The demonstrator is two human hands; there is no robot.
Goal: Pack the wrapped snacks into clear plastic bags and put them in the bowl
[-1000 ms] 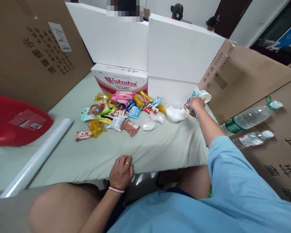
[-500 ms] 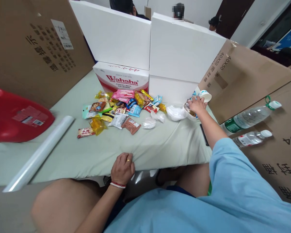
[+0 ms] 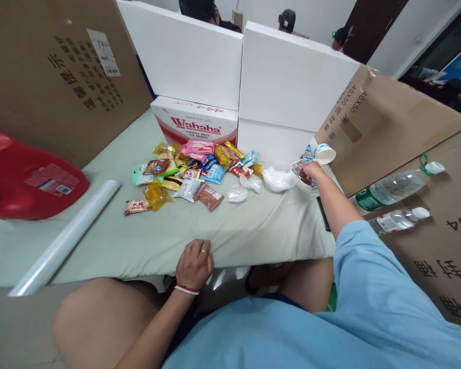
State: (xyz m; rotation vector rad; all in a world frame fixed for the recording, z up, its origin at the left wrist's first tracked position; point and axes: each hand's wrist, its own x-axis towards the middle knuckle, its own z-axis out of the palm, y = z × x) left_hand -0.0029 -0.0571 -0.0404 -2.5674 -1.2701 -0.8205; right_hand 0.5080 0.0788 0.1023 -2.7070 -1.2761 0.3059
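Observation:
My left hand (image 3: 194, 264) rests at the front edge of the cloth-covered table, its fingers curled together with nothing visible in them. At the far right, my right hand (image 3: 313, 170) dips into a white bowl (image 3: 308, 187). Its fingers are bunched and pointing down among dark, wrapped contents; what they grip is hidden. A crumpled white plastic bag (image 3: 278, 180) lies against the bowl's left side. Just behind the bowl, a white paper cup (image 3: 325, 154) lies tipped over beside a blue-and-white wrapper (image 3: 308, 151).
A pile of snack packets (image 3: 192, 169) lies before the Wahaha carton (image 3: 200, 123). Left are a red jug (image 3: 34, 179) and a clear plastic roll (image 3: 67, 236). Right are two water bottles (image 3: 397, 184) and a dark phone-like object (image 3: 323, 214). Cardboard and white panels (image 3: 292, 77) enclose the table.
My right hand has gone from spread over the bowl to fingers drawn together and reaching down inside it. The left hand has stayed in place. The view has shifted slightly.

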